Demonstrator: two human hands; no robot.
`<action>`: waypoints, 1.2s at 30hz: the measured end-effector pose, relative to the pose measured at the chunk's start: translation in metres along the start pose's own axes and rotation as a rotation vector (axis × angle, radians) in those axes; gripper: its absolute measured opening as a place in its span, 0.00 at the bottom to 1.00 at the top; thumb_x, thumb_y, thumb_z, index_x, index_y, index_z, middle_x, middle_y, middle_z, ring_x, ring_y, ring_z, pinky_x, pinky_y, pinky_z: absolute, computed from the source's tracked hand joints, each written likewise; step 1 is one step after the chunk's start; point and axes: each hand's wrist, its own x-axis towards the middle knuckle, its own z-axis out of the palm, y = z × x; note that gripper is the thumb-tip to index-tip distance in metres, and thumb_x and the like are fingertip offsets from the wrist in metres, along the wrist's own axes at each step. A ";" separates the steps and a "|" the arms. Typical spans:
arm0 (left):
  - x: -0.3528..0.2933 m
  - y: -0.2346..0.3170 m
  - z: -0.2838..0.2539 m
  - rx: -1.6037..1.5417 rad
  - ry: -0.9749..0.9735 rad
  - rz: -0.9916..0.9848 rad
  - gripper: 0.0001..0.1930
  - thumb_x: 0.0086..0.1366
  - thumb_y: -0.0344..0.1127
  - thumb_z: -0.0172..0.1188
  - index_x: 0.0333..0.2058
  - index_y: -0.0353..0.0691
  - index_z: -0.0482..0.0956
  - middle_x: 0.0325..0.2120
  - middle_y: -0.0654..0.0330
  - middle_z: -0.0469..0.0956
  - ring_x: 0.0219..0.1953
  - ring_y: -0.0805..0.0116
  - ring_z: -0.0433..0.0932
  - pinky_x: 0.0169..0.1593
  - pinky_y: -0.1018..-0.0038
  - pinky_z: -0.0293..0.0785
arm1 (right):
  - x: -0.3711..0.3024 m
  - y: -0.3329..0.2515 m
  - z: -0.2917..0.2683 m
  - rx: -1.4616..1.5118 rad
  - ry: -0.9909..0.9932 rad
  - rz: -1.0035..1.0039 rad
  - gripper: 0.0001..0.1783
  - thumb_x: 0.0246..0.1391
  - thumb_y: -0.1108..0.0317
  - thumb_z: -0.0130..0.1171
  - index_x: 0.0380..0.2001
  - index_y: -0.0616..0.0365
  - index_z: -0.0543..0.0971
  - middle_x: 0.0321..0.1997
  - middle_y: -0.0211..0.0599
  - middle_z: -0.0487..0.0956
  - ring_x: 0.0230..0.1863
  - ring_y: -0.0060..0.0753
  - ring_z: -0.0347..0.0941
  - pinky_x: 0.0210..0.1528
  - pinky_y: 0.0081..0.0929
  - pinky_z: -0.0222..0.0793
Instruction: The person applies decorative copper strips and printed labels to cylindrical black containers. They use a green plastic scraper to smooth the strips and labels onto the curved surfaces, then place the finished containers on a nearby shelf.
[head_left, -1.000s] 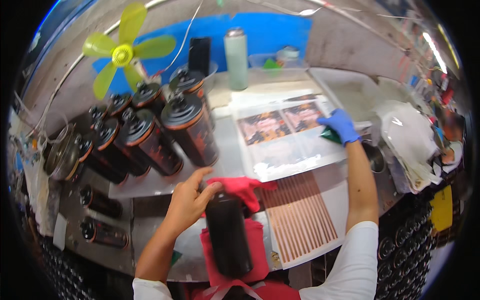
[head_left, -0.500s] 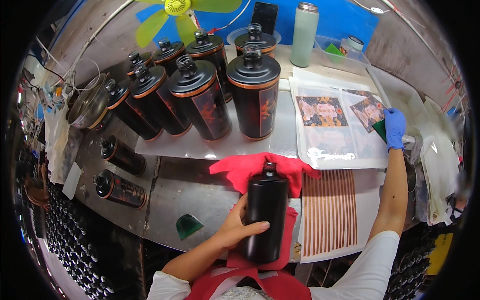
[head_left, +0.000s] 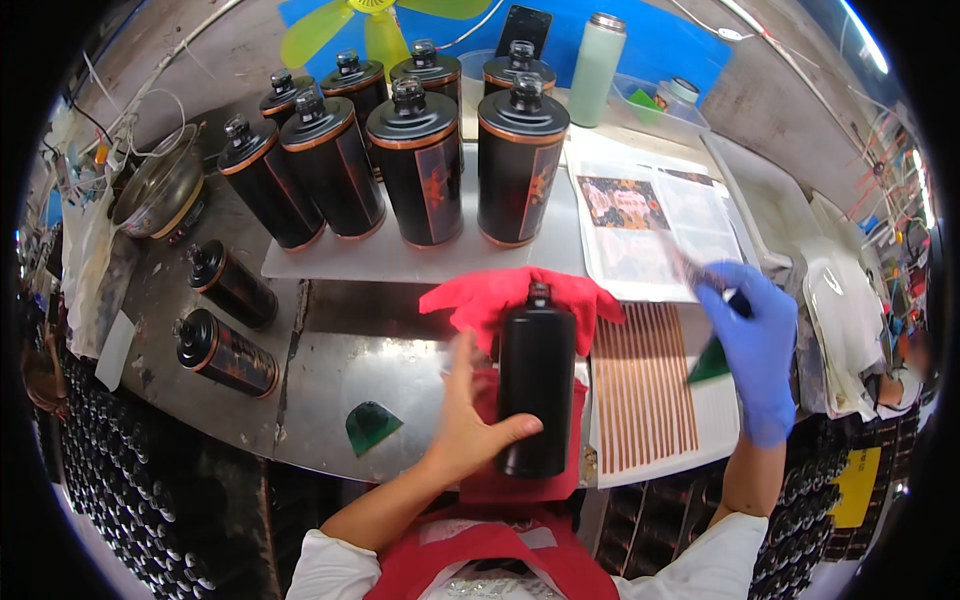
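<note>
A plain black bottle (head_left: 535, 385) lies on a red cloth (head_left: 520, 295) at the near edge of the metal table (head_left: 350, 350). My bare left hand (head_left: 465, 420) grips its lower left side, thumb across the body. My right hand (head_left: 750, 350), in a blue glove, hovers to the right over a sheet of copper-coloured strips (head_left: 640, 390). It pinches a small green scraper (head_left: 712, 362) and a thin blurred strip (head_left: 700, 275).
Several labelled black bottles (head_left: 420, 160) stand on a white tray (head_left: 400, 265) at the back. Two more (head_left: 225, 285) (head_left: 215, 350) lie at the left. A printed label sheet (head_left: 650, 225), a second green scraper (head_left: 372, 425), a metal pot (head_left: 160, 185) and a pale green flask (head_left: 598, 55) are around.
My right hand has come back from the printed sheet toward me, now over the striped sheet with a strip in it. My left hand stays on the black bottle.
</note>
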 end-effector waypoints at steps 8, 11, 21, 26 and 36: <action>-0.008 0.052 -0.023 -0.240 -0.209 0.104 0.57 0.44 0.82 0.35 0.51 0.26 0.65 0.49 0.50 0.69 0.53 0.63 0.66 0.56 0.66 0.59 | -0.055 -0.065 -0.033 0.577 -0.524 0.299 0.12 0.36 0.78 0.68 0.28 0.63 0.80 0.26 0.34 0.80 0.20 0.13 0.70 0.22 0.13 0.64; -0.011 0.045 -0.029 -0.307 -0.276 0.099 0.57 0.44 0.82 0.37 0.50 0.27 0.67 0.48 0.52 0.69 0.51 0.64 0.67 0.56 0.67 0.59 | -0.055 -0.058 -0.001 0.509 -0.627 0.387 0.13 0.41 0.73 0.66 0.34 0.62 0.80 0.26 0.29 0.78 0.24 0.13 0.70 0.27 0.13 0.65; 0.026 0.009 0.002 -0.381 0.118 -0.054 0.07 0.58 0.31 0.61 0.31 0.32 0.79 0.26 0.63 0.78 0.29 0.80 0.73 0.34 0.83 0.70 | -0.047 0.009 0.080 0.638 -0.563 0.607 0.11 0.47 0.70 0.64 0.34 0.64 0.79 0.29 0.31 0.79 0.31 0.17 0.72 0.35 0.15 0.67; 0.040 0.005 0.006 -0.357 0.167 -0.038 0.06 0.58 0.29 0.61 0.30 0.32 0.78 0.25 0.64 0.77 0.28 0.80 0.72 0.33 0.83 0.69 | -0.040 0.019 0.091 0.683 -0.534 0.633 0.10 0.47 0.70 0.64 0.33 0.64 0.79 0.28 0.31 0.79 0.30 0.17 0.71 0.33 0.16 0.67; 0.049 0.004 0.005 -0.385 0.194 -0.078 0.05 0.58 0.28 0.61 0.29 0.32 0.78 0.25 0.64 0.77 0.28 0.80 0.72 0.33 0.83 0.68 | -0.033 0.026 0.101 0.708 -0.520 0.693 0.08 0.47 0.70 0.64 0.29 0.63 0.79 0.23 0.29 0.78 0.25 0.14 0.70 0.27 0.14 0.65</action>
